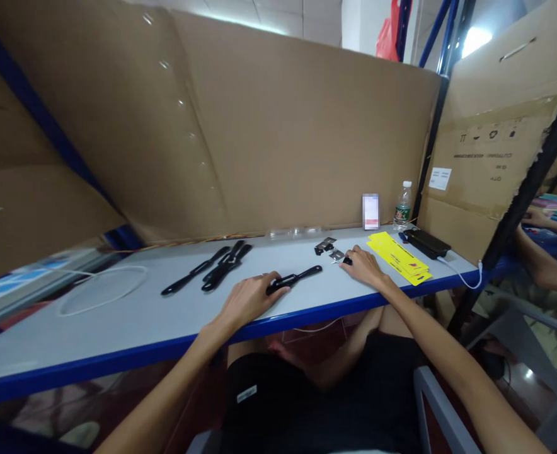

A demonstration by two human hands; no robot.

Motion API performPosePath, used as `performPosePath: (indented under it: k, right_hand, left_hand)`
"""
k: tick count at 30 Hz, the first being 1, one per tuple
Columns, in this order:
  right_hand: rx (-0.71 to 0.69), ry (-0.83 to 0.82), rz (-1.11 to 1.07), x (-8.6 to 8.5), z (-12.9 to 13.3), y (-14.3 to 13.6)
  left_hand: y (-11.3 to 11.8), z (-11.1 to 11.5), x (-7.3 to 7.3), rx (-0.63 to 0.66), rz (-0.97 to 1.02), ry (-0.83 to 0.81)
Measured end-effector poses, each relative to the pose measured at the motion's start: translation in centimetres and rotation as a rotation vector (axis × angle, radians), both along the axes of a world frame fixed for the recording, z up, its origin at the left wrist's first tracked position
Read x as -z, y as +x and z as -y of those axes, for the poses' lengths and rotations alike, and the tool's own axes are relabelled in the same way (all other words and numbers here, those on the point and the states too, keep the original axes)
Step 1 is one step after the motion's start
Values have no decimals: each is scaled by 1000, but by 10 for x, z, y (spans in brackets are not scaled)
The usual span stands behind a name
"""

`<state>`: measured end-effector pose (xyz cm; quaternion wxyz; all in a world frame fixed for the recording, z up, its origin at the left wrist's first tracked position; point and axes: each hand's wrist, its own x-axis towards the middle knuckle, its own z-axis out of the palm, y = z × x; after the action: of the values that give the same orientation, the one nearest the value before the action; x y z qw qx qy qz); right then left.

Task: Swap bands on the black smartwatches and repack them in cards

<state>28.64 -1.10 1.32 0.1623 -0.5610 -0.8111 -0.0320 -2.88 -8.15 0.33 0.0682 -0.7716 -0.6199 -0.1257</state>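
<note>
Your left hand (pixel 254 297) grips a black tool (pixel 288 280), its slim end pointing toward your right hand (pixel 364 267), which pinches a small black piece (pixel 348 260). Metal pieces (pixel 336 255) lie just left of that hand. Other tools (pixel 218 278) rest on the tabletop (pixel 132 321) left of your left hand; yellow cards (pixel 399 257) sit right of your right.

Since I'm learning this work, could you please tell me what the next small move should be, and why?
Probably bring the small dark piece towards the black tool: the right hand seems to pinch that piece near the metal plates, the left hand holds the tool, and the two are apart.
</note>
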Motion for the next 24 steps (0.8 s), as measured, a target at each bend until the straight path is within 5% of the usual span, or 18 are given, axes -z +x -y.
performPosePath:
  k: [12, 24]
  right_hand:
    - [25, 27, -75, 11, -21, 8]
    - [63, 102, -130, 4, -20, 8]
  left_hand:
    - [27, 1, -8, 22, 218, -53]
    - [29, 4, -1, 73, 190, 31]
